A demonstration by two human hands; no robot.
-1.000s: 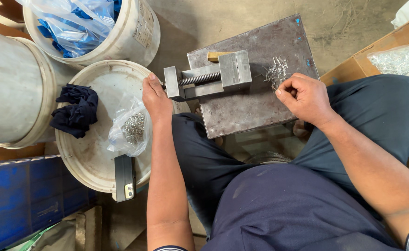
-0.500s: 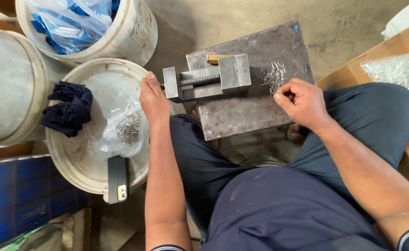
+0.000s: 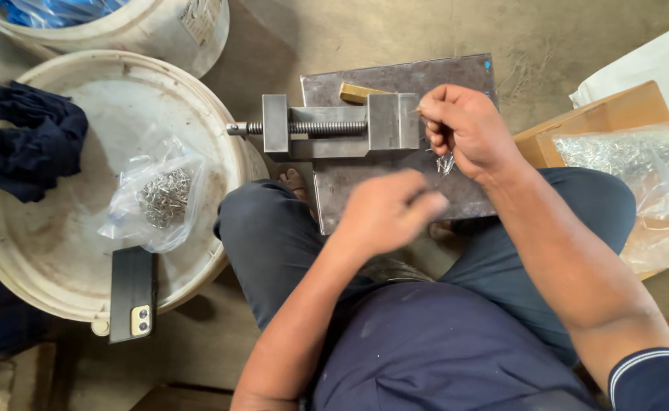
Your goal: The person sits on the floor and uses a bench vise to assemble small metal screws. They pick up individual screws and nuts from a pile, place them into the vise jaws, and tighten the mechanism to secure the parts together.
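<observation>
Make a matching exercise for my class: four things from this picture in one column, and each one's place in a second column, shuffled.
Things:
1. phone
2. vise
3. dark cloth
4. right hand

Places:
A. on the metal plate
B. at the lid's near edge, beside the bag of small metal parts
C. at the vise's right end
D. at the lid's left edge

Pairs: 1-B, 2-A, 3-D, 4-C

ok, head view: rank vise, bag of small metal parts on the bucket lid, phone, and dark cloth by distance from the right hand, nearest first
1. Vise: right beside the right hand, to its left on the steel plate.
2. Bag of small metal parts: middle of the bucket lid.
3. Phone: lower lid edge.
4. Dark cloth: far left of the lid.
</observation>
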